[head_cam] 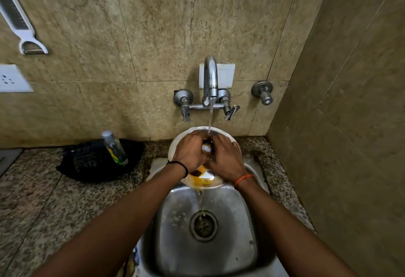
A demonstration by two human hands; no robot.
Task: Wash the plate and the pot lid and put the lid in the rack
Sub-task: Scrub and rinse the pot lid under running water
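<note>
A white plate leans tilted over the back edge of the steel sink, under the running tap. Yellow-orange residue lies on the plate's lower part and drips toward the drain. My left hand and my right hand lie side by side over the plate's middle, with their fingers curled toward each other. Between the fingertips sits a small pale object, right where the water stream lands; what it is cannot be told. No pot lid or rack is in view.
On the granite counter left of the sink, a clear bottle lies on a black cloth. A white peeler hangs on the tiled wall above a socket. A side wall stands close on the right.
</note>
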